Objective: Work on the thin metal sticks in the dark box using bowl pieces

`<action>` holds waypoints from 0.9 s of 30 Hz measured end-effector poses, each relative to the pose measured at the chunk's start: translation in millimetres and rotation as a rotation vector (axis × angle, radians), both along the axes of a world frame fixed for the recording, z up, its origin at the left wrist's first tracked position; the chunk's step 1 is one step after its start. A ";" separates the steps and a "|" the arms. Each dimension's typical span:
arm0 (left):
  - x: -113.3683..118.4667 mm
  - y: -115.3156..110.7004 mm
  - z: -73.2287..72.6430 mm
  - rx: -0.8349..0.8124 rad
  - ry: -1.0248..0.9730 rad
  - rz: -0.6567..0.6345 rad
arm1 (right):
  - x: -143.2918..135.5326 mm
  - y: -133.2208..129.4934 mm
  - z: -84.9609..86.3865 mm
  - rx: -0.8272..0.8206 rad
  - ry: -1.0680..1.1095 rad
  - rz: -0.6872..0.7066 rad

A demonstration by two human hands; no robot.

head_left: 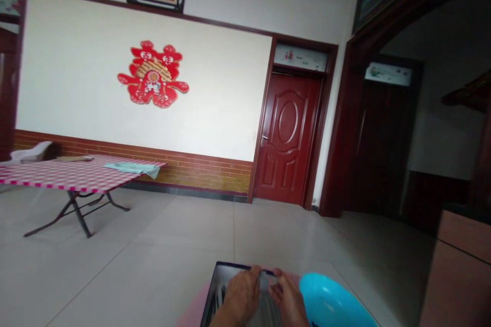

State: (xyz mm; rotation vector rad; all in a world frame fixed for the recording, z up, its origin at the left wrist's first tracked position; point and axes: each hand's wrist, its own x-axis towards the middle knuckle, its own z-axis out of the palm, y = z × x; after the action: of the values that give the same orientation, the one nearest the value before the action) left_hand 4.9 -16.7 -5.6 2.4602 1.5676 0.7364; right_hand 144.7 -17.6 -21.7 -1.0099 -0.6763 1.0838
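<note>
At the lower centre edge, nearest the viewer, the left hand (241,294) and right hand (287,296) work side by side over a dark-rimmed box (232,265). The fingers of both are curled, their tips at or close to the far rim; blur hides whether either hand pinches anything. The box lies at the bottom of the view, over a pink surface (197,304) and just left of a blue basin (332,296). Slender pale strips (220,294) show inside it, left of the left hand; greyish material between the hands is too blurred to identify.

Likely hazards: a pull on the far rim, if made unevenly, could tilt or drag the box and disturb the strips; a sideways swing of the right hand could knock the basin, which stands close beside it.

Edges and room: the basin restricts movement on the right, and the box walls bound the hands' reach inside. More open room appears above the rim and leftward, where, past the pink surface's curved edge, tiled floor (169,250) begins. Farther back, left, stands a checked surface (72,173) bearing a pale cloth (134,167); beyond is a red door (289,133).
</note>
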 end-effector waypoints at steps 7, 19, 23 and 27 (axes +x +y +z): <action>-2.0 -3.1 -5.1 0.026 -0.032 -0.074 | -3.3 -0.2 3.0 0.016 -0.040 -0.084; -1.7 -11.4 8.1 0.027 0.018 -0.110 | -2.8 -7.7 9.9 -0.020 -0.161 -0.098; -4.0 -12.4 9.7 0.020 0.011 -0.115 | -7.1 -10.9 15.4 -0.016 -0.122 -0.057; -6.4 -14.9 9.5 0.035 -0.031 -0.124 | -8.1 -13.2 17.5 -0.022 -0.019 -0.054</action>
State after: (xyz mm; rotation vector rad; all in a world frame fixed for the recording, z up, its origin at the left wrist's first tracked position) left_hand -1.5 -31.6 3.8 2.5309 1.3884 0.7831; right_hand 136.7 -30.7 -4.2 -1.0530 -0.6502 1.0375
